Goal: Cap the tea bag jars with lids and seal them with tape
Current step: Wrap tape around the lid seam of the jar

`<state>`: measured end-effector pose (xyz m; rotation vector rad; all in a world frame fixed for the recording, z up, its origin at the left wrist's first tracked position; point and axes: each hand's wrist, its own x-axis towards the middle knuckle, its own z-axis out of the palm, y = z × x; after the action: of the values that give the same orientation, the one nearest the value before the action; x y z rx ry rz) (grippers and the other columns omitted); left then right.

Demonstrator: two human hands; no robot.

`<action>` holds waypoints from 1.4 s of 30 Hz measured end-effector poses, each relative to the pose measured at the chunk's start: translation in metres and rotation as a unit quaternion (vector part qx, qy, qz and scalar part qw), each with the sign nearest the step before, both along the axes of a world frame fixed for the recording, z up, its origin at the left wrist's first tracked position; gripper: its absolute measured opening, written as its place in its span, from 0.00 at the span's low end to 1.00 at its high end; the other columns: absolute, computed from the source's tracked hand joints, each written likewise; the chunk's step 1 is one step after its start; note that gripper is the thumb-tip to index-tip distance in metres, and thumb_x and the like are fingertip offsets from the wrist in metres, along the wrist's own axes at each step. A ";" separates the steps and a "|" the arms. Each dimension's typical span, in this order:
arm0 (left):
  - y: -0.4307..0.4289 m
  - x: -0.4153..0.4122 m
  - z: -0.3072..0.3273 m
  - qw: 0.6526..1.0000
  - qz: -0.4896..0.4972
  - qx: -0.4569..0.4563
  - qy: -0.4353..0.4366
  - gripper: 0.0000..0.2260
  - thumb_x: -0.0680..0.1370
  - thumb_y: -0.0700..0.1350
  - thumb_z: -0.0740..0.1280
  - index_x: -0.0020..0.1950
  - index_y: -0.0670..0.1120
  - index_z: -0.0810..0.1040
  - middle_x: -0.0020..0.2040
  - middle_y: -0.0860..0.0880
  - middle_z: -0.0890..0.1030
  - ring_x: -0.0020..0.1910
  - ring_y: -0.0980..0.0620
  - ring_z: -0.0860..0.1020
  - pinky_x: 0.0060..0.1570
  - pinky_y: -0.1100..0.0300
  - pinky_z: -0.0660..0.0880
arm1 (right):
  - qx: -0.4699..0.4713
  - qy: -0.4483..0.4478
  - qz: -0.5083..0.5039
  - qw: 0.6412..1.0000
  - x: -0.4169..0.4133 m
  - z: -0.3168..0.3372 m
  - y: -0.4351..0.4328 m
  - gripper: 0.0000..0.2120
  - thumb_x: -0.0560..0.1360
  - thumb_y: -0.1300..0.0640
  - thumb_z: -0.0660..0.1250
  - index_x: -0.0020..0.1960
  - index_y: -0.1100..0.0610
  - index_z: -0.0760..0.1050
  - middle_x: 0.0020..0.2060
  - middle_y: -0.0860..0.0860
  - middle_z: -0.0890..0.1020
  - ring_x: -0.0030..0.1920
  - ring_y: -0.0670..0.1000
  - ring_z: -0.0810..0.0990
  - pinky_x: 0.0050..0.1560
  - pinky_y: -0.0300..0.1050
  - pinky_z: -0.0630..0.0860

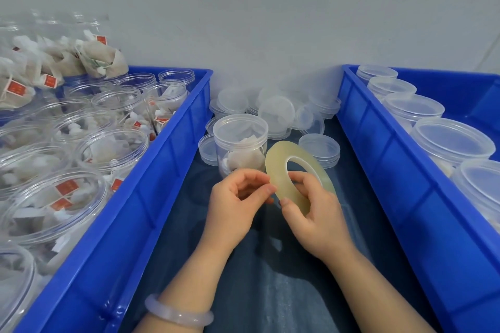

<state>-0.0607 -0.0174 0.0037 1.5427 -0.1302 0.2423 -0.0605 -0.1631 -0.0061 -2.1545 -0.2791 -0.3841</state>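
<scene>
Centre frame, the right hand (316, 213) grips the tape roll (276, 170) through its hole; the left hand (238, 197) pinches its edge (light, stiff, probably slick); the jar (239, 140) stands just behind

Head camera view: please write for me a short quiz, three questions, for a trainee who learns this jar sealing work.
1. True or false: the tape roll lies flat on the dark cloth.
2. Where do the uncapped jars of tea bags stand? A) in the left blue bin; B) in the right blue bin; C) on the floor.
3. Fill in: the bracelet is on the ____ wrist.
Key: 1 false, the right grip holds it up; 2 A; 3 left.
</scene>
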 end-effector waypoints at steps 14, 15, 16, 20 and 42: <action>-0.003 -0.004 0.002 0.999 0.039 0.013 -0.028 0.08 0.71 0.35 0.73 0.47 0.47 0.84 0.38 0.53 0.85 0.32 0.55 0.82 0.37 0.70 0.76 | 0.012 -0.008 0.005 1.000 0.000 -0.002 0.001 0.18 0.67 0.48 0.62 0.56 0.48 0.73 0.43 0.35 0.80 0.45 0.40 0.78 0.42 0.33 0.72; -0.004 -0.004 0.001 0.999 0.041 0.017 -0.031 0.08 0.71 0.36 0.73 0.47 0.46 0.84 0.38 0.53 0.85 0.33 0.55 0.82 0.38 0.70 0.76 | 0.016 -0.009 0.005 1.000 0.000 -0.002 0.001 0.17 0.67 0.49 0.62 0.56 0.48 0.73 0.43 0.35 0.80 0.45 0.39 0.78 0.41 0.30 0.71; -0.004 -0.003 0.001 0.999 0.039 0.015 -0.030 0.07 0.71 0.36 0.73 0.46 0.45 0.85 0.38 0.52 0.85 0.33 0.55 0.82 0.38 0.69 0.76 | 0.019 -0.009 0.005 1.000 0.000 -0.002 0.001 0.17 0.67 0.49 0.62 0.55 0.48 0.73 0.43 0.35 0.80 0.45 0.39 0.78 0.41 0.29 0.70; -0.003 -0.003 0.002 0.999 0.026 -0.002 -0.024 0.06 0.71 0.35 0.73 0.46 0.43 0.84 0.38 0.50 0.85 0.33 0.54 0.82 0.37 0.69 0.76 | 0.020 -0.009 0.006 1.000 0.000 -0.002 0.001 0.17 0.67 0.49 0.62 0.55 0.48 0.73 0.43 0.37 0.81 0.45 0.41 0.79 0.43 0.37 0.73; -0.004 -0.001 -0.001 0.999 0.004 -0.040 -0.013 0.07 0.72 0.34 0.72 0.43 0.46 0.83 0.39 0.49 0.85 0.34 0.51 0.83 0.37 0.66 0.78 | 0.023 -0.004 0.007 1.000 0.000 -0.002 0.002 0.15 0.67 0.49 0.62 0.53 0.41 0.69 0.46 0.38 0.82 0.47 0.41 0.80 0.46 0.40 0.75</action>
<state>-0.0618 -0.0213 0.0031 1.4614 -0.1341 0.2711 -0.0610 -0.1616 -0.0080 -2.1056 -0.2868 -0.3890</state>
